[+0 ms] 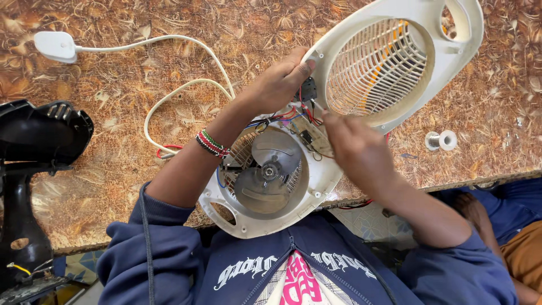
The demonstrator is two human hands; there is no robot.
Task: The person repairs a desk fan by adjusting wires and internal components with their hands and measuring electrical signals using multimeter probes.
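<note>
An opened cream fan heater lies on the patterned table. Its front cover (451,68) with a grille is tilted up at the far right. The rear shell (271,217) sits near me, with a metal fan blade (271,169) inside. My left hand (279,85) grips the rim of the front cover near a small black switch (307,90). My right hand (353,147) reaches into the red, blue and black wires (285,116) between the two halves; what its fingers pinch is hidden.
A white cord (169,96) loops across the table to a white plug (53,45) at far left. A black machine (34,147) stands at the left edge. A solder spool (441,140) lies at right. Another person's blue-clad leg (508,203) is at lower right.
</note>
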